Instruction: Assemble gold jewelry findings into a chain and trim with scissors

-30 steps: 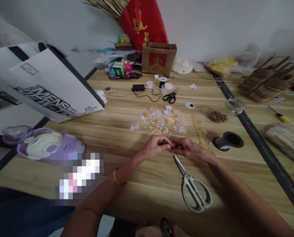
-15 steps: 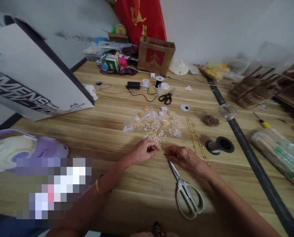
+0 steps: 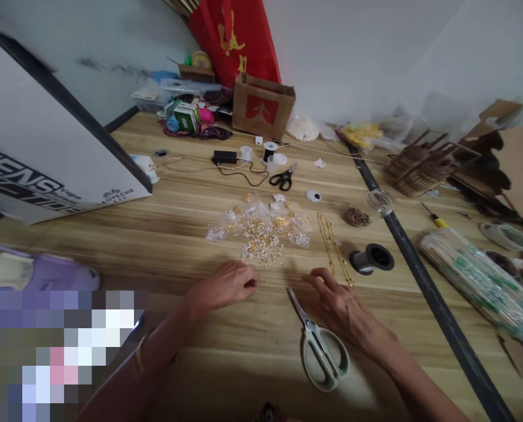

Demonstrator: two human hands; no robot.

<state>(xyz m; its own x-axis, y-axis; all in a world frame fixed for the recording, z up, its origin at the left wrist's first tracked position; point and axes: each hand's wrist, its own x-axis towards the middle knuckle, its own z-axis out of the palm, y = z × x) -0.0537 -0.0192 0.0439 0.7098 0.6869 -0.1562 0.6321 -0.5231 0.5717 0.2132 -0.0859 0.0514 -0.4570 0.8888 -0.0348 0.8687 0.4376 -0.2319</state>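
My left hand [image 3: 224,286] rests low over the wooden table, its fingers curled together; whatever they may hold is too small to make out. Just in front of it lies a loose pile of gold and silver beads [image 3: 265,237] among small clear plastic bags. My right hand [image 3: 338,299] has its fingers apart with nothing visible in them. It hovers beside the scissors [image 3: 321,346] with pale handles, whose blades point away from me. A gold chain [image 3: 330,246] lies just beyond my right fingers. To its right is a dark spool of wire [image 3: 371,259].
A round dish of mixed beads [image 3: 357,217] and a clear round lid [image 3: 381,201] are at the right. Black-handled scissors [image 3: 282,177] lie further back. A large white box [image 3: 63,146] stands at the left, a bag of sticks [image 3: 476,281] at the right.
My hands have moved apart, the left one leftward and the right one away from the scissors' tip with its fingers spread. The view has shifted slightly right.
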